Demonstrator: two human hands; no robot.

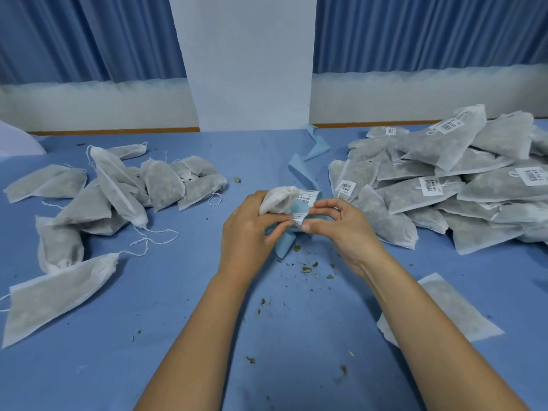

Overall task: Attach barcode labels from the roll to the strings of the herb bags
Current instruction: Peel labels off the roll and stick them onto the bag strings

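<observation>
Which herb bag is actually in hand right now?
The centre bag, gripped by the left hand; the right hand pinches a label beside it. Every other bag lies on the table: left pile, right pile, a lone bag beside the right forearm.

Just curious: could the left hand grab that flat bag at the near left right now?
Probably not yet: the left hand is holding another bag. Otherwise the way to the flat bag looks free.

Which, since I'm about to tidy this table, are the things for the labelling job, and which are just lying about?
Job in hand: left hand holding a herb bag; right hand pinching a label; label roll; unlabelled bags; labelled bags.
Lying about: herb crumbs; blue backing strip; curtains.
</observation>
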